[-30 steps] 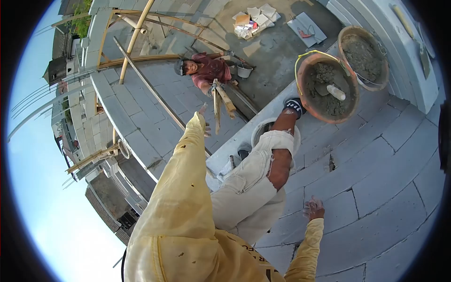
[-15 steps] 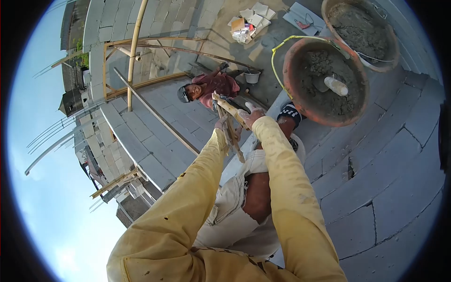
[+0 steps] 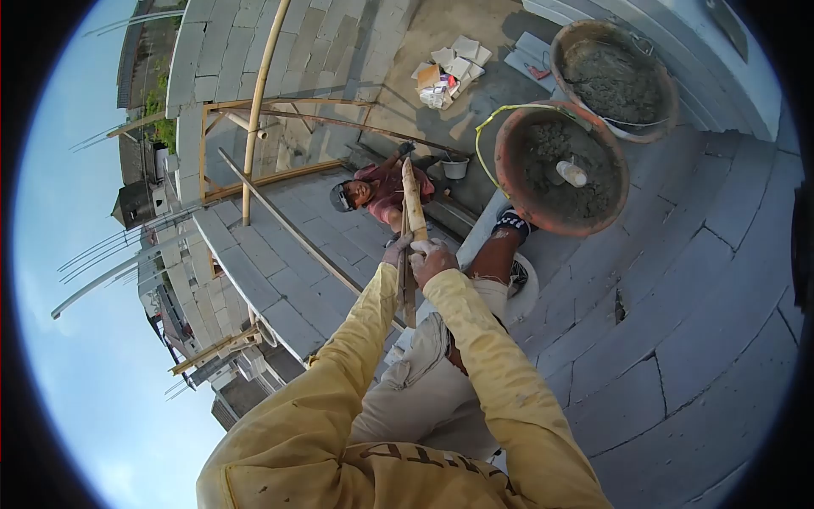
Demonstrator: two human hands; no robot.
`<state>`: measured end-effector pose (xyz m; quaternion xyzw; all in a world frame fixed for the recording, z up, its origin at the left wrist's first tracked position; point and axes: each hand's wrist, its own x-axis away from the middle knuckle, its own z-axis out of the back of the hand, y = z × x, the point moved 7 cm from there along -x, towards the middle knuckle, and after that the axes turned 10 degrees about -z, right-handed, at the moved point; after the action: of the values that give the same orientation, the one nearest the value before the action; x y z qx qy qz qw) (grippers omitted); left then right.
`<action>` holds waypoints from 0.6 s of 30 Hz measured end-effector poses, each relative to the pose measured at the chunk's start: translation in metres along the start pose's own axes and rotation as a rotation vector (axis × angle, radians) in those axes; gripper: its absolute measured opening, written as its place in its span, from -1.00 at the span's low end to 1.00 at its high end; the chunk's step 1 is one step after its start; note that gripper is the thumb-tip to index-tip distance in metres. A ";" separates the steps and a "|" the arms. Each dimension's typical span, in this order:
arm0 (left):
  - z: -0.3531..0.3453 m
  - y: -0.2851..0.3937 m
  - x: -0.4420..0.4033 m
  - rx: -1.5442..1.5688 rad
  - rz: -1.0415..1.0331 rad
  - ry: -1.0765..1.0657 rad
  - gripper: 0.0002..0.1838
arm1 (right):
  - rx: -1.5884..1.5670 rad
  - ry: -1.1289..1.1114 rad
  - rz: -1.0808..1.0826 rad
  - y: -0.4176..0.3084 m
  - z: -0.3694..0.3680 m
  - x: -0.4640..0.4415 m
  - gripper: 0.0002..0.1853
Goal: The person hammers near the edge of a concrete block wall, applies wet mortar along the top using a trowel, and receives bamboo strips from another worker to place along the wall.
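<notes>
In front of me, my left hand point(image 3: 396, 250) is closed around a thin wooden strip point(image 3: 409, 297), which hangs down between my forearms. My right hand point(image 3: 434, 260) grips the lower end of a pale, rough bamboo-like piece point(image 3: 413, 202) that points away from me. The two pieces lie against each other, and my hands are almost touching. Beyond them, below the wall, a co-worker point(image 3: 386, 188) in a dark red shirt and cap looks up. The far end of the bamboo-like piece overlaps the co-worker's body, and I cannot tell whether they touch it.
On the right stand a mortar tub point(image 3: 517, 182) with a pale handle point(image 3: 572, 174) sticking out and a second mortar tub point(image 3: 674, 93). Grey blocks point(image 3: 661, 339) form the wall beneath me. A bamboo pole point(image 3: 259, 110) and a wooden frame point(image 3: 280, 176) stand left. Broken tiles point(image 3: 458, 64) lie below.
The bamboo-like piece and the strip have swung more upright in view. My right hand has come lower and nearer my left. The view has shifted, so the tubs sit lower and further left.
</notes>
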<state>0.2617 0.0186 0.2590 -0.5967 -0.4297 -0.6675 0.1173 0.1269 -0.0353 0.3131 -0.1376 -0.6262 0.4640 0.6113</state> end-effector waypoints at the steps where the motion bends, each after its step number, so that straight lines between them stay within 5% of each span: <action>1: -0.017 0.002 0.022 -0.010 0.015 -0.006 -0.70 | -0.045 0.063 0.084 -0.016 0.020 0.021 -0.74; 3: -0.044 0.009 0.065 -0.027 0.035 -0.027 -0.72 | -0.163 0.094 0.061 -0.035 0.056 0.060 -0.75; 4: -0.073 0.015 0.099 0.019 0.083 -0.278 -0.69 | -0.245 0.134 0.063 -0.040 0.075 0.080 -0.75; 8: -0.117 0.023 0.185 -0.241 -0.032 -0.194 -0.62 | -0.472 0.098 -0.129 -0.064 0.145 0.171 -0.68; 12: -0.178 0.025 0.280 -0.261 -0.188 -0.420 -0.61 | -0.726 0.194 0.051 -0.072 0.187 0.240 -0.39; 17: -0.257 0.035 0.390 -0.358 -0.290 -0.748 -0.56 | -0.493 0.283 -0.090 -0.136 0.268 0.335 -0.38; 18: -0.260 0.017 0.359 -0.385 -0.224 -0.792 -0.54 | -0.396 0.358 -0.062 -0.157 0.288 0.355 -0.37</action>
<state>-0.0014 -0.0486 0.6099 -0.7670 -0.3712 -0.4640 -0.2421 -0.1446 0.0252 0.7083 -0.3152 -0.5907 0.2817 0.6873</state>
